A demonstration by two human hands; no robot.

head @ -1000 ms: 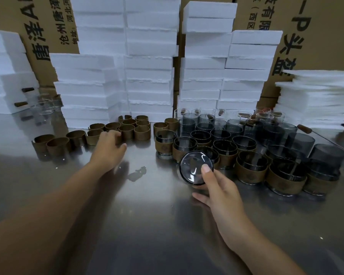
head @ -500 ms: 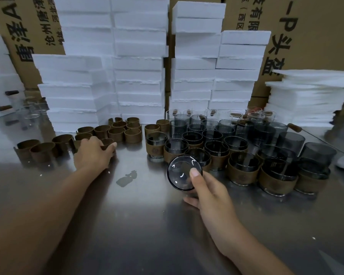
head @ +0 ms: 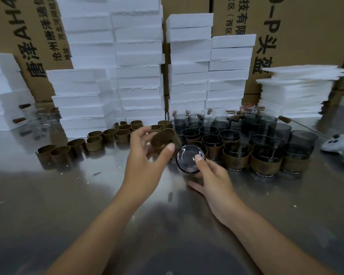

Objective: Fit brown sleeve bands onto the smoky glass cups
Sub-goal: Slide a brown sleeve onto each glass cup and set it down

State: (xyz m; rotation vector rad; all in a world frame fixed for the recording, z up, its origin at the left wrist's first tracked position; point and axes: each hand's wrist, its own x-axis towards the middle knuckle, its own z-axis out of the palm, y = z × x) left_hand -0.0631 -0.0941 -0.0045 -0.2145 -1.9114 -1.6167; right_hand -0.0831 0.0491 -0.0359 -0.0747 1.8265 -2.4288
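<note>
**While One Hand Lifts a Band, the Other Tips a Cup**

As the left hand [head: 145,155] hovers above the steel table [head: 68,195], its thumb and fingertips pinch a curled brown sleeve band [head: 163,138] by the edge, with the band's hollow facing down and to the right. Just to its right, the right hand [head: 213,175] holds a smoky glass cup [head: 185,157] tipped on its side. The cup's thick round base faces the camera, the thumb presses on that base, and the other fingers curl underneath. Band and cup sit just beside each other; whether they touch cannot be told, and the band is not yet on the glass.

Behind the right hand stands a cluster of sleeved cups [head: 235,155], each wearing a brown band low on its wall. Further back are bare smoky cups [head: 282,128] without bands. To the left, a curved row of loose bands [head: 93,142] stands on edge on the table, running toward its back.

White foam blocks [head: 139,76] are stacked along the rear, with printed cardboard boxes [head: 306,36] behind them. A pile of thin foam sheets [head: 294,96] sits at the right. Near the right edge lies a white controller [head: 340,147].
</note>
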